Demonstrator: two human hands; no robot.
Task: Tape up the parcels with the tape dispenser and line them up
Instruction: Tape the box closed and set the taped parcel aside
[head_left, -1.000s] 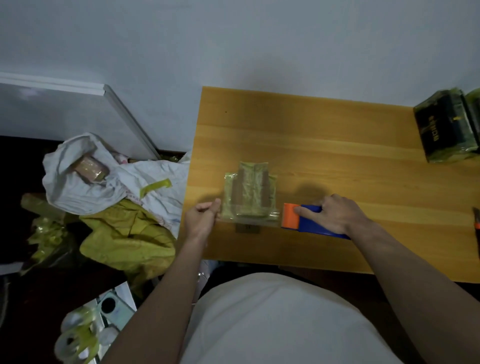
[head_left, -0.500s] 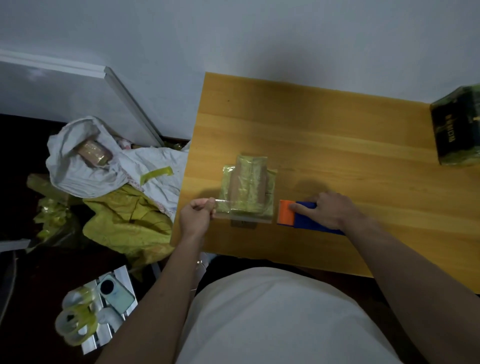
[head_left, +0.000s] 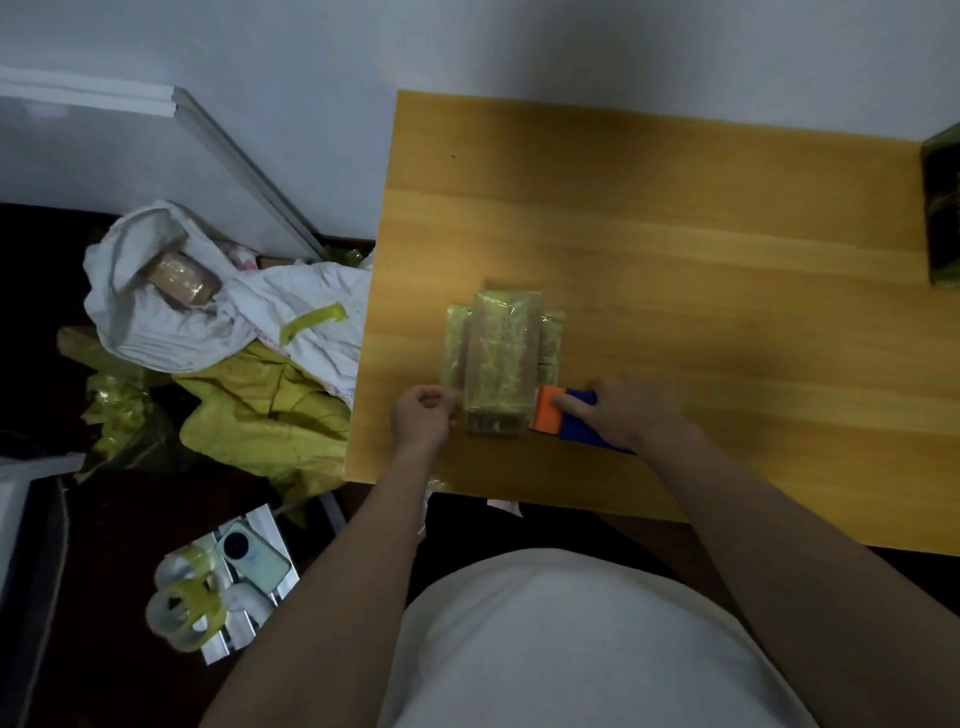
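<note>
The tape-wrapped parcel is lying near the wooden surface's near-left edge. At its nine o'clock your left hand is pinching the clear tape end; at three o'clock your right hand is gripping the blue-and-orange tape dispenser. Keep the strip taut and low, judging by the sag, while you are drawing it across.
</note>
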